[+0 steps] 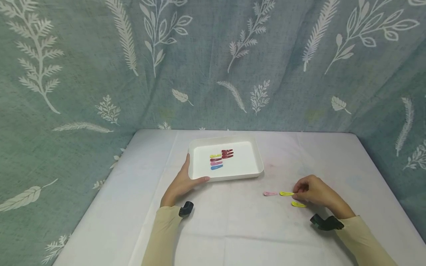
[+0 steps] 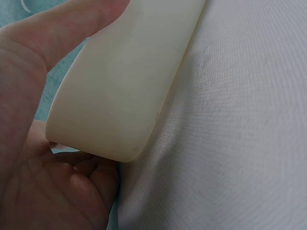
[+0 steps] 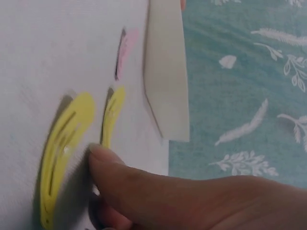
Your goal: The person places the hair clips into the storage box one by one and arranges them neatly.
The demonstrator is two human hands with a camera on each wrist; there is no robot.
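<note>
My left hand [image 1: 182, 184] grips the left end of a white tray [image 1: 239, 177], thumb along its near wall and fingers around the left side. In the left wrist view the tray's corner [image 2: 120, 96] lies between thumb and fingers. Several snap hair clips lie in the tray, among them a blue hair clip [image 1: 216, 167] and dark red ones. To the tray's right, my right hand [image 1: 314, 191] pinches the end of a yellow hair clip [image 3: 112, 112] on the table. A second yellow hair clip [image 3: 67, 148] lies closer to me, and a pink hair clip [image 1: 270, 193] lies to the left.
A white cloth [image 1: 213, 218] covers the table. Patterned green-blue fabric [image 1: 213, 66] hangs behind it and along both sides. Each wrist carries a black camera, such as the left wrist camera [image 1: 186, 209].
</note>
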